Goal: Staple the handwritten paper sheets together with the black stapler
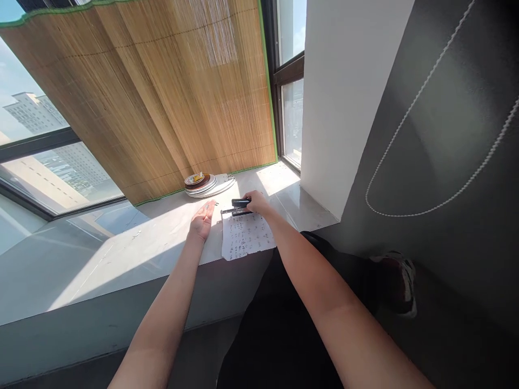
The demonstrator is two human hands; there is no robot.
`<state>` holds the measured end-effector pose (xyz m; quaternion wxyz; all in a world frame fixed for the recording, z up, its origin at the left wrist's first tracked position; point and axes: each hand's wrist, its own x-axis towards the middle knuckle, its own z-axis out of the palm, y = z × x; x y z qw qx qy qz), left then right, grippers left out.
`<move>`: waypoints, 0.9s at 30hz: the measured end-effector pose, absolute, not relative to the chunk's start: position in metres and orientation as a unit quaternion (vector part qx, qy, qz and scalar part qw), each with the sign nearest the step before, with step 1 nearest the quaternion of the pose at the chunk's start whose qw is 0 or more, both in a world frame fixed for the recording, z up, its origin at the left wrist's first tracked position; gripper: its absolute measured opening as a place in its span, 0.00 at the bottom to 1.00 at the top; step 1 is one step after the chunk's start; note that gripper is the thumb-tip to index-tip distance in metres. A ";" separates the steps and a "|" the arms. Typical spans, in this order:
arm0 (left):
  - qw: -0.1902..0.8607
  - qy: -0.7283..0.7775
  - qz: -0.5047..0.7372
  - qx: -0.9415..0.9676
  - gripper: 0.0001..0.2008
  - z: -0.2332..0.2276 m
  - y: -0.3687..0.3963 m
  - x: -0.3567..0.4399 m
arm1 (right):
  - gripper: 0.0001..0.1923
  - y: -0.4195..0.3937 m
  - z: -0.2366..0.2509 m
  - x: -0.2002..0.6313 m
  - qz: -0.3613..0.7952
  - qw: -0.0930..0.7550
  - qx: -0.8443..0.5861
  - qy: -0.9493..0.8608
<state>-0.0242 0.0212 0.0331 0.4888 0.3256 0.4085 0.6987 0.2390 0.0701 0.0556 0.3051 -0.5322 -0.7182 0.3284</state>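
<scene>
Hard daylight enters through the window glass (44, 162) and filters through the bamboo blind (162, 92), which glows amber. A sunlit patch on the worktop (162, 237) between and just ahead of both grips is blown out to near white; the sheet of paper (246, 236) under the right grip (256, 202) sits half in glare, its writing too small to read. The left grip (201, 220) is lit from above, with a soft shadow to its near side. Below the worktop edge, everything falls into deep shade; the dark wall (446, 135) right of the right grip shows a dull sheen. Wide-angle lens bends straight lines strongly toward the frame edges. Focus fair, no motion blur.
</scene>
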 end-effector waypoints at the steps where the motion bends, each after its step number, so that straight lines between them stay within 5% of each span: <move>1: 0.493 0.410 0.698 0.320 0.15 0.034 0.020 -0.022 | 0.23 0.071 0.055 0.240 0.325 0.301 -0.531 -0.722; 13: 0.567 0.383 0.665 0.300 0.23 0.035 0.006 -0.009 | 0.21 0.067 0.054 0.242 0.315 0.265 -0.511 -0.754; 20: 0.550 0.398 0.610 0.409 0.13 0.031 0.005 -0.011 | 0.18 0.051 0.061 0.219 0.142 0.429 -0.314 -0.835; 27: 0.523 0.422 0.560 0.485 0.19 0.033 0.000 -0.008 | 0.05 0.038 0.066 0.203 0.098 0.384 -0.245 -0.885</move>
